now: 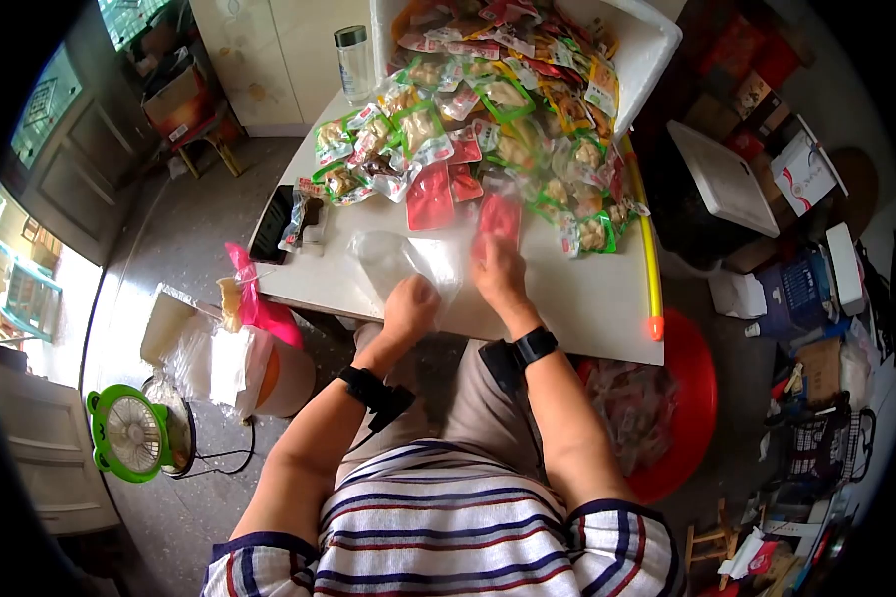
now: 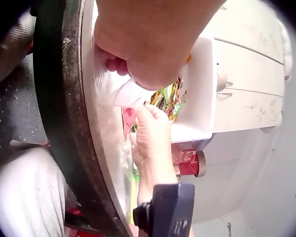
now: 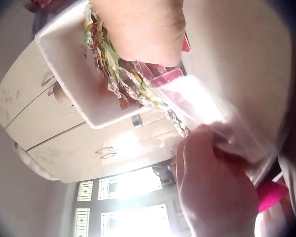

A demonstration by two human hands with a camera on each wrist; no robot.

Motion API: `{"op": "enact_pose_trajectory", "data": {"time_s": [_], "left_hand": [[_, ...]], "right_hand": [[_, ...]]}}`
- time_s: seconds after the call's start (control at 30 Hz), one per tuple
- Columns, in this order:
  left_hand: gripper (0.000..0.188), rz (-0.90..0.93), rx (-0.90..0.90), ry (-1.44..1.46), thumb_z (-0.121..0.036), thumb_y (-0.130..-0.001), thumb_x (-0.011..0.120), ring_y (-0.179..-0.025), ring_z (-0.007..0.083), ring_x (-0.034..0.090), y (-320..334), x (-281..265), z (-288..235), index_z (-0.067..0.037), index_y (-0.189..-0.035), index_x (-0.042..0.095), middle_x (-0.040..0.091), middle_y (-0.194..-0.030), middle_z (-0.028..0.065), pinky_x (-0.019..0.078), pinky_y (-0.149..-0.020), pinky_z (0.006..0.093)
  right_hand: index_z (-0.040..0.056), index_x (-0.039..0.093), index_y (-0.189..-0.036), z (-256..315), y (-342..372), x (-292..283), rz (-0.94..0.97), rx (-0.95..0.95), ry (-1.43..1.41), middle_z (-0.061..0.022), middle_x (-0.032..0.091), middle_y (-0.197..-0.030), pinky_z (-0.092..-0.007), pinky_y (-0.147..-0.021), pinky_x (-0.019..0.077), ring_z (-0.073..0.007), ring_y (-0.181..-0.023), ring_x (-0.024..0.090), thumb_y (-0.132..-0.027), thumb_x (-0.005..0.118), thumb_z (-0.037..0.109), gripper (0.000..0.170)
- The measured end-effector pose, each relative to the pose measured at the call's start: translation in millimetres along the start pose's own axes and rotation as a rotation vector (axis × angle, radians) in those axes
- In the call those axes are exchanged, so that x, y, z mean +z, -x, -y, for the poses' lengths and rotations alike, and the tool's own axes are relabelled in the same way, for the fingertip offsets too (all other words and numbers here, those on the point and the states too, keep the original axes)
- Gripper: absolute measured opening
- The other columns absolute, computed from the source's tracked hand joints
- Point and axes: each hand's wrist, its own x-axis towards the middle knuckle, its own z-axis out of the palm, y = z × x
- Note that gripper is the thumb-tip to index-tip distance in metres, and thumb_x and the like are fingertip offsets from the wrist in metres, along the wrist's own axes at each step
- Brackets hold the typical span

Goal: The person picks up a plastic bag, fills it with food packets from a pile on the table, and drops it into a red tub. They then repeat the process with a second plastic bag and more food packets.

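Green fan (image 1: pixel 127 435): I see it on the floor, lower left of the frame.
Pink plastic bag (image 1: pixel 253 297): it hangs by the surface's left corner.
Lidded jar (image 1: pixel 354 68): upright near the surface's far edge, upper left of centre.
Clear plastic bag (image 1: pixel 383 261): centre of the frame, over the near part of the surface (image 1: pixel 577 308), gripped at its right side.
Left hand (image 1: pixel 411 310): my left grip is closed, fingers curled round the clear plastic bag.
Flat red packet (image 1: pixel 430 199): it lies on the surface, between the two hands and the heap.
Right hand (image 1: pixel 501 274): my right grip is curled on the lower end of a blurred red pouch (image 1: pixel 498 217), just right of the clear plastic bag.
Heap of food packets (image 1: pixel 516 98): top centre, spilling from a white foam box (image 1: pixel 657 50).
Yellow stick (image 1: pixel 648 234): along the surface's right edge.
Red basin (image 1: pixel 705 393): lower right, below the surface, holding packets.
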Motion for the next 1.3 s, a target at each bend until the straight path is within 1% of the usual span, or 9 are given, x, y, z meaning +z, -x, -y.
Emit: {"op": "enact_pose_trajectory", "data": {"time_s": [0.13, 0.23, 0.67, 0.77, 0.8, 0.9, 1.03, 1.17, 1.3], "left_hand": [[0.011, -0.055, 0.064, -0.072, -0.016, -0.066, 0.05, -0.072, 0.0318, 0.049, 1, 5, -2, -0.004, -0.067, 0.05, 0.052, -0.07, 0.0136, 0.0393, -0.063, 0.04], [0.011, -0.044, 0.061, -0.092, -0.015, -0.066, 0.049, -0.072, 0.0319, 0.049, 2, 5, -2, -0.004, -0.067, 0.05, 0.052, -0.07, 0.0135, 0.0392, -0.063, 0.0403], [0.011, -0.046, 0.11, -0.159, -0.015, -0.066, 0.048, -0.071, 0.0311, 0.049, 3, 12, -6, -0.005, -0.067, 0.05, 0.052, -0.071, 0.0124, 0.0383, -0.063, 0.04], [0.011, -0.073, 0.163, -0.243, -0.017, -0.066, 0.048, -0.073, 0.0308, 0.049, 4, 20, -5, -0.006, -0.066, 0.051, 0.053, -0.071, 0.012, 0.0377, -0.064, 0.0408], [0.011, -0.069, 0.159, -0.254, -0.017, -0.066, 0.049, -0.073, 0.0306, 0.049, 3, 21, -4, -0.006, -0.066, 0.051, 0.054, -0.072, 0.0119, 0.0375, -0.064, 0.041], [0.011, -0.062, 0.135, -0.256, -0.017, -0.066, 0.049, -0.074, 0.0303, 0.049, 2, 23, -4, -0.007, -0.066, 0.052, 0.054, -0.072, 0.0117, 0.0373, -0.064, 0.041], [0.008, -0.098, 0.147, -0.224, -0.015, -0.066, 0.049, -0.073, 0.0302, 0.049, 4, 27, -1, -0.008, -0.067, 0.052, 0.054, -0.071, 0.0112, 0.0372, -0.064, 0.0407], [0.006, -0.149, 0.177, -0.211, -0.012, -0.064, 0.054, -0.069, 0.0282, 0.05, 6, 27, -4, -0.006, -0.067, 0.052, 0.054, -0.067, 0.0084, 0.0378, -0.062, 0.0384], [0.008, -0.133, 0.214, -0.143, -0.011, -0.064, 0.055, -0.077, 0.0288, 0.05, 7, 26, -3, -0.006, -0.068, 0.052, 0.055, -0.081, 0.0095, 0.0384, -0.068, 0.0381]], "right_hand": [[0.0077, 0.031, -0.119, -1, -20, -4, 0.317, 0.371, 0.242, -0.0162, 0.025, -0.127, -0.06, -0.082, 0.026, -0.0319, -0.117, 0.025, -0.058, 0.065, 0.039, 0.076], [0.0077, 0.031, -0.119, 4, -34, -1, 0.302, 0.455, 0.318, -0.0181, 0.027, -0.125, -0.0578, -0.084, 0.0267, -0.0333, -0.115, 0.026, -0.06, 0.064, 0.037, 0.074], [-0.0021, 0.047, -0.088, -35, -32, -48, 0.23, 0.336, 0.19, -0.0269, 0.054, -0.079, -0.044, -0.07, 0.0423, -0.038, -0.079, 0.053, -0.071, 0.041, 0.005, 0.019], [-0.0017, 0.047, -0.096, -52, -18, -74, 0.32, 0.48, -0.29, -0.023, 0.056, -0.078, -0.0373, -0.066, 0.0441, -0.0347, -0.073, 0.055, -0.069, 0.043, 0.004, 0.028], [-0.0033, 0.046, -0.101, -70, -3, -66, 0.305, 0.57, -0.703, -0.017, 0.058, -0.078, -0.0296, -0.063, 0.0447, -0.0229, -0.068, 0.057, -0.07, 0.041, 0.001, 0.032], [-0.0052, 0.047, -0.101, -10, 3, -109, 0.438, 0.768, -1.001, -0.0079, 0.056, -0.09, -0.0232, -0.068, 0.0436, -0.0113, -0.076, 0.054, -0.075, 0.035, -0.003, 0.029], [-0.0061, 0.042, -0.106, 18, 27, -109, 0.539, 0.722, -1.082, -0.0094, 0.053, -0.095, -0.0235, -0.073, 0.0424, -0.0115, -0.082, 0.053, -0.074, 0.036, -0.004, 0.032], [-0.0063, 0.042, -0.107, 13, 38, -94, 0.65, 0.588, -0.71, -0.0093, 0.053, -0.098, -0.0247, -0.077, 0.0411, -0.0118, -0.086, 0.052, -0.075, 0.037, -0.004, 0.033], [-0.0075, 0.044, -0.104, 11, 27, -86, 0.88, 0.767, -1.082, -0.0117, 0.055, -0.096, -0.0264, -0.076, 0.0427, -0.0141, -0.084, 0.054, -0.073, 0.038, -0.005, 0.031]]}}
